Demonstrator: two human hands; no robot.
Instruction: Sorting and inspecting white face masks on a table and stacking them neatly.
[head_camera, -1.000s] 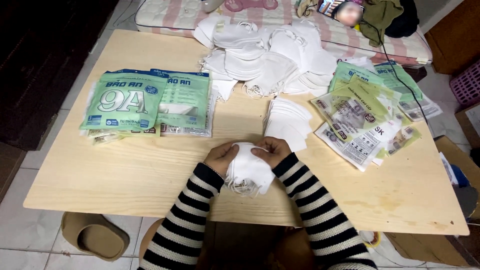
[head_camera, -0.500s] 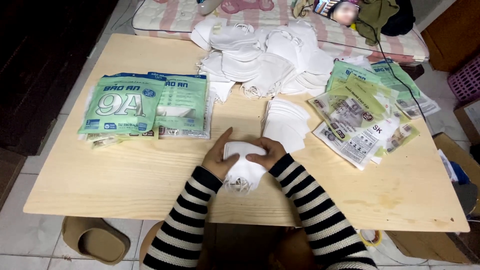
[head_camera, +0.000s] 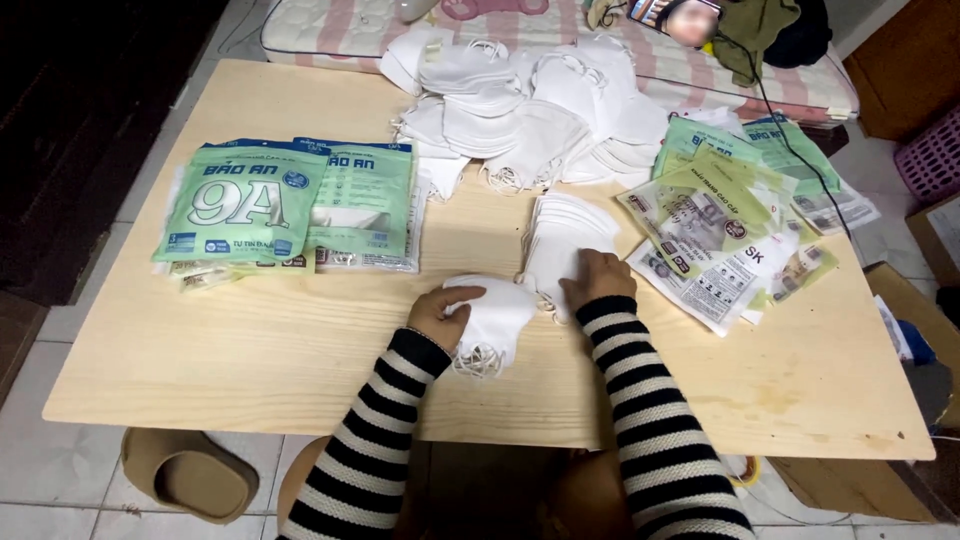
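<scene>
Left hand (head_camera: 443, 312) has its grip pinching a white mask (head_camera: 492, 322) at frame centre — right hand (head_camera: 597, 279), fingers spread, presses the mask stack (head_camera: 562, 240) just right of it on the tabletop (head_camera: 250, 340).

One head-worn view looks steeply down, close over the table (head_camera: 250, 350).

Left of the left hand (head_camera: 442, 312), farther up the tabletop (head_camera: 250, 350), lie two flat pale green packages (head_camera: 290, 200) with blue top edges, one overlapping the other, on a few more packets. Right of the right hand (head_camera: 596, 282), just beside it, a loose heap of flat pouches (head_camera: 735, 215) is spread, green and clear with white label areas.
</scene>
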